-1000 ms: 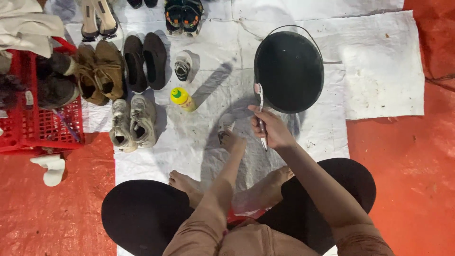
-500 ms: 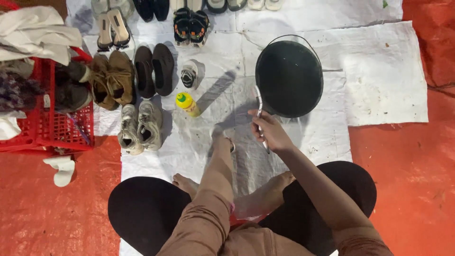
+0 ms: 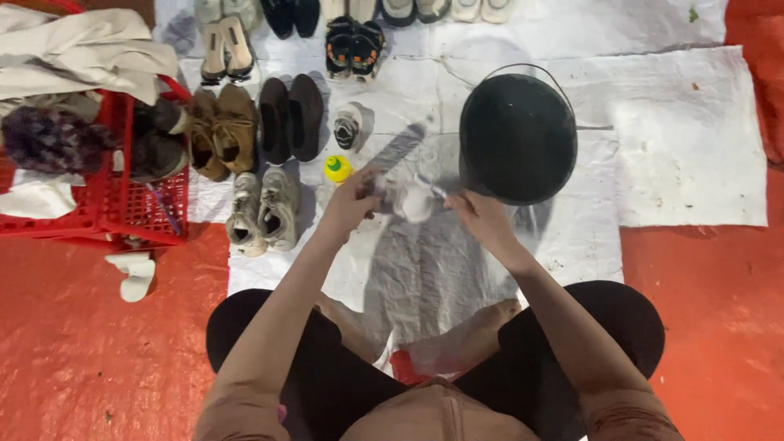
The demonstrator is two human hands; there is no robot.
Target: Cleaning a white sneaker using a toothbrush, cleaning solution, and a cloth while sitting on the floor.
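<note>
Left hand (image 3: 353, 200) grips blurred white object (image 3: 412, 200); right hand (image 3: 478, 214) beside black bucket (image 3: 517, 135).

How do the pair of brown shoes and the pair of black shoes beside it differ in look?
The brown shoes look bulky, with high, folded tops; the black shoes are low, smooth and slim. The brown shoes lie next to the red crate; the black shoes lie farther from it. Both pairs lie side by side on the white sheet.

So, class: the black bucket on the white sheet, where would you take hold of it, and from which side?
Grip the thin wire handle of the black bucket, probably from above at its far side. The handle arcs round the far rim, away from the person, and the bucket stands upright with its mouth open upward, so lifting the handle looks easiest.
</note>
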